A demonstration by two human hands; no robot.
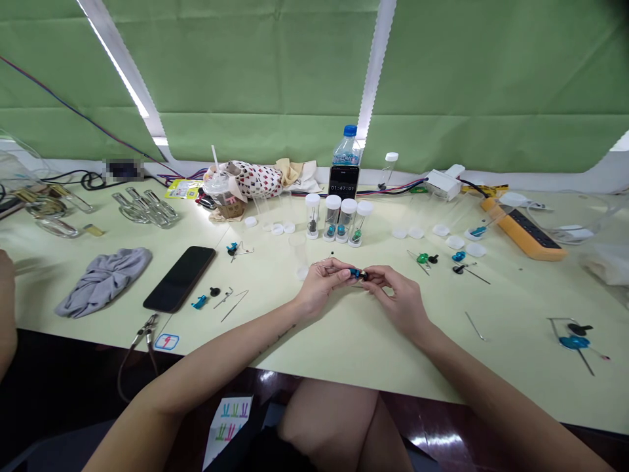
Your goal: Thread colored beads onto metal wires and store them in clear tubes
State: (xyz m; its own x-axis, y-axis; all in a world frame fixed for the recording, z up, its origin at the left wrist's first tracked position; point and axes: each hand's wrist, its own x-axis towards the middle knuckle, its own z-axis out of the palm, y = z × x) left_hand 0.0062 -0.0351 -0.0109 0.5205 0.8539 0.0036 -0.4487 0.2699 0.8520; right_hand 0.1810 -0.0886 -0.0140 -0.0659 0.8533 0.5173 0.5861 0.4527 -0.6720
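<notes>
My left hand (322, 283) and my right hand (396, 294) meet over the middle of the pale green table (344, 328). Both pinch one small blue piece (354, 273) with a dark end, held just above the tabletop. The left fingers grip its blue side, the right fingers its dark side. Behind the hands stand several small clear vials with white caps (339, 219) with coloured bits inside. An open vial (297, 248) stands close behind the left hand.
A black phone (179, 278) and a grey cloth (105, 278) lie to the left. Small blue, green and black pieces with thin metal pins (442, 261) are scattered around, with loose white caps. A water bottle (346, 149), timer (343, 181) and orange power strip (521, 229) sit behind. Another person's arm (6, 308) is at the left edge.
</notes>
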